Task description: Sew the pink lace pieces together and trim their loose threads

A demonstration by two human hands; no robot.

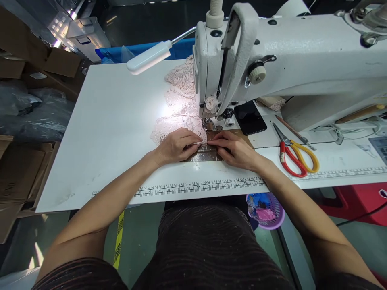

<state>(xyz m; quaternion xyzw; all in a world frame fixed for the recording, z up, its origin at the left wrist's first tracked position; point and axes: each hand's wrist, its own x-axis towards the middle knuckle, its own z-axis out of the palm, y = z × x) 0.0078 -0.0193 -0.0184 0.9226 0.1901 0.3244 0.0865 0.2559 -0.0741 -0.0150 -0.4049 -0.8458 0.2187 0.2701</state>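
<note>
Pale pink lace fabric [181,102] lies bunched left of the sewing machine [290,52], its near edge reaching the presser foot [208,124]. My left hand [180,146] rests on the lace just in front of the foot, thumb and fingertips pinched at its edge. On the right side of that edge, my right hand [231,148] has its fingers drawn together, their tips by the lace. Whether the right fingertips grip the lace or only press it is hard to see. Beneath both hands is a brown taped patch [208,156] on the table.
A lit lamp [149,57] hangs over the white table [90,133]. Right of my hands lie a black phone [250,117], red-and-yellow-handled scissors [298,155] and a thin brown tool [294,131]. A ruler strip [193,187] runs along the front edge. Below hangs a purple basket [279,219].
</note>
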